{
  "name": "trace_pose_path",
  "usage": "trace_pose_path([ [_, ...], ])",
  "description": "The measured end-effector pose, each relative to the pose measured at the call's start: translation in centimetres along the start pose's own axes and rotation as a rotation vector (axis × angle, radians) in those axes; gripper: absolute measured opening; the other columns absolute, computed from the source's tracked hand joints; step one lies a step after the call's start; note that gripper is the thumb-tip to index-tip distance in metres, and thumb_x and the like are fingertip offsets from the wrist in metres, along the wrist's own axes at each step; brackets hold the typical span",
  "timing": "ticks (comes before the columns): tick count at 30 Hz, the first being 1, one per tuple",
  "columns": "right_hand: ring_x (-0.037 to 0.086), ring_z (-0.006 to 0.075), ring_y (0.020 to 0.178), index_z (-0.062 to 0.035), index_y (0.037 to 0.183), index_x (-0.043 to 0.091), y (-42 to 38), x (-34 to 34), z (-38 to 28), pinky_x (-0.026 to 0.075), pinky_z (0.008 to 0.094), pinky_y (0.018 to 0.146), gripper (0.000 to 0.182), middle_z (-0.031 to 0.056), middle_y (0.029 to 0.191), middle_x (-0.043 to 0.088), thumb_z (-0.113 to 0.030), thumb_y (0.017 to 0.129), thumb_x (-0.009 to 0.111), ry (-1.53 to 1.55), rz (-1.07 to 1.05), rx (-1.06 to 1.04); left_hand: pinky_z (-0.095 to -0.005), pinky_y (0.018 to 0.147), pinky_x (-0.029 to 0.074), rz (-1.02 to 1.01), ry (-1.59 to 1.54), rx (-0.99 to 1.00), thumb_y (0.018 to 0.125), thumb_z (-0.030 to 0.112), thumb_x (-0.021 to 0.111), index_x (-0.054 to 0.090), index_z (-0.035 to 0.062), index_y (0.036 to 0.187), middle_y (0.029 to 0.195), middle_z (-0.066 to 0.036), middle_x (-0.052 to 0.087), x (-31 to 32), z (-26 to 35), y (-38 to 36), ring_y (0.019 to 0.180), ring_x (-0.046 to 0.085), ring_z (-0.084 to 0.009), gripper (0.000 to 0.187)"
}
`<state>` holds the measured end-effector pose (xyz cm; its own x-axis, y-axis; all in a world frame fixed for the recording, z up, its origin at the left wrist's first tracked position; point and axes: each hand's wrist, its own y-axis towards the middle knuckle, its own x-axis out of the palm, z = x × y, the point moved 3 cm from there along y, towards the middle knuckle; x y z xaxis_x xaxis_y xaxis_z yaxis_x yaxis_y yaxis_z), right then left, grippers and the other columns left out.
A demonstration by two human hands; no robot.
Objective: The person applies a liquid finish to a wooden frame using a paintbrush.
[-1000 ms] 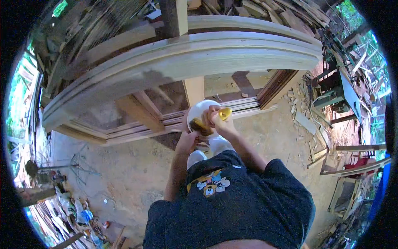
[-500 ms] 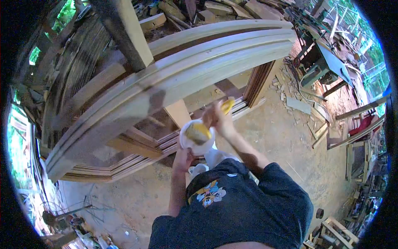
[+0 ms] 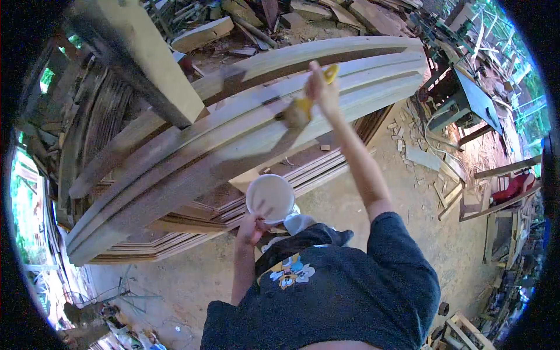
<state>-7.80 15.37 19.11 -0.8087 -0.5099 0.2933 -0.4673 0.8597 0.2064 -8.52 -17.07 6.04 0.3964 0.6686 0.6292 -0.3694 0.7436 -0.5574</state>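
Note:
My right hand [image 3: 322,93] is closed round a yellow-handled brush [image 3: 300,111], whose bristles are blurred and lie over the face of a long, curved wooden frame [image 3: 233,131]. Below the frame's lower edge, my left hand [image 3: 251,228] grips a round white tub [image 3: 270,198] by its near side. The tub's open top faces up, with pale contents or a pale inside; which one I cannot tell. Shadows of the arm and brush fall on the pale wood.
A thick upright post [image 3: 151,64] stands at the upper left, against the frame. Scrap wood [image 3: 204,35] is piled behind. A machine table [image 3: 475,99] stands at the upper right, near offcuts on the floor [image 3: 379,198]. Wooden stands are at the right edge.
The brush has left the tub, moving up and over the curved frame with my right hand. My left hand still holds the tub, now slightly lower. The view has shifted a little.

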Motion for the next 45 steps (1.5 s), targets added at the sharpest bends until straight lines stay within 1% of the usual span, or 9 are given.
trace_pose_path([
  [6,0.053,0.0178,0.056,-0.0015,0.083,0.055,6.0,-8.1,-3.1,0.038,0.0293,0.049,0.016,0.0115,0.064,0.055,-0.01,0.073,0.046,-1.253,-0.12,-0.402,-0.0471,0.069,0.043,-0.03,-0.011,-0.091,0.063,-0.004,0.037,0.022,0.0036,0.116,0.112,-0.016,0.033,-0.8,-1.0,3.4,0.089,0.047,-0.0232,0.056],
  [9,0.055,0.0251,0.077,-0.0051,0.089,0.055,4.7,-5.7,2.8,0.041,0.0288,0.067,0.024,0.0135,0.08,0.057,-0.006,0.066,0.05,-0.986,-0.165,-0.255,-0.0458,0.068,0.044,0.033,-0.04,-0.04,0.063,-0.005,0.035,0.022,0.003,0.116,0.112,-0.015,0.032,0.9,0.0,2.8,0.09,0.047,-0.0236,0.055],
  [12,0.053,0.0126,0.072,-0.0004,0.084,0.056,-1.2,3.9,1.2,0.041,0.0262,0.063,0.018,0.0123,0.075,0.057,0.0,0.068,0.049,-0.543,-0.28,-0.191,-0.0425,0.075,0.041,0.101,0.1,-0.013,0.065,-0.003,0.035,0.025,0.005,0.116,0.112,-0.013,0.037,0.1,-0.3,2.6,0.1,0.04,-0.0308,0.052],
  [18,0.032,0.0103,0.03,-0.0124,0.049,0.031,-8.2,17.5,5.8,0.023,0.0219,0.03,0.037,-0.0009,0.038,0.032,-0.031,0.073,0.052,0.458,-0.142,0.375,-0.044,0.066,0.046,0.059,-0.032,-0.084,0.063,-0.005,0.039,0.023,0.0075,0.115,0.115,-0.014,0.027,-1.6,0.3,0.4,0.099,0.04,-0.0298,0.055],
  [23,0.032,0.0108,0.032,-0.0129,0.049,0.029,-7.9,15.4,4.9,0.026,0.0238,0.032,0.039,-0.0008,0.039,0.031,-0.035,0.073,0.05,0.283,-0.072,0.287,-0.0447,0.064,0.046,0.019,-0.022,-0.048,0.064,-0.005,0.042,0.022,0.0093,0.114,0.116,-0.014,0.027,-4.1,3.3,-2.1,0.098,0.039,-0.0317,0.055],
  [32,0.046,0.0169,0.049,0.0015,0.065,0.053,0.4,5.8,-0.8,0.037,0.0292,0.048,0.035,0.0084,0.052,0.05,-0.032,0.075,0.048,-0.686,0.079,-0.53,-0.0512,0.065,0.044,-0.003,-0.062,-0.129,0.063,-0.007,0.035,0.015,0.0122,0.117,0.114,-0.015,0.028,-12.4,5.7,-4.3,0.103,0.034,-0.033,0.06],
  [36,0.053,0.0177,0.065,0.0016,0.081,0.056,-2.6,14.0,6.1,0.04,0.0291,0.06,0.019,0.0132,0.071,0.057,-0.011,0.068,0.053,-1.126,-0.134,-0.275,-0.0515,0.071,0.041,-0.057,0.039,-0.094,0.062,-0.001,0.037,0.018,0.0052,0.117,0.113,-0.017,0.03,-13.9,6.2,-5.7,0.102,0.036,-0.0331,0.059],
  [42,0.028,0.0055,0.035,-0.0106,0.053,0.037,-11.5,28.7,2.8,0.023,0.0212,0.034,0.031,-0.0052,0.042,0.03,-0.028,0.075,0.05,0.215,-0.408,0.174,-0.0514,0.076,0.037,0.014,-0.062,-0.104,0.06,0.002,0.042,0.028,-0.0014,0.111,0.114,-0.017,0.03,-13.6,5.4,-5.9,0.104,0.033,-0.0331,0.053],
  [45,0.035,0.0077,0.035,-0.0095,0.053,0.041,-9.3,27.0,4.4,0.026,0.022,0.033,0.033,-0.0017,0.043,0.038,-0.034,0.074,0.05,0.127,-0.385,0.153,-0.0532,0.078,0.035,0.023,-0.039,-0.092,0.06,0.002,0.042,0.027,-0.0003,0.112,0.116,-0.018,0.028,-12.4,5.4,-5.1,0.105,0.031,-0.0355,0.054],
])
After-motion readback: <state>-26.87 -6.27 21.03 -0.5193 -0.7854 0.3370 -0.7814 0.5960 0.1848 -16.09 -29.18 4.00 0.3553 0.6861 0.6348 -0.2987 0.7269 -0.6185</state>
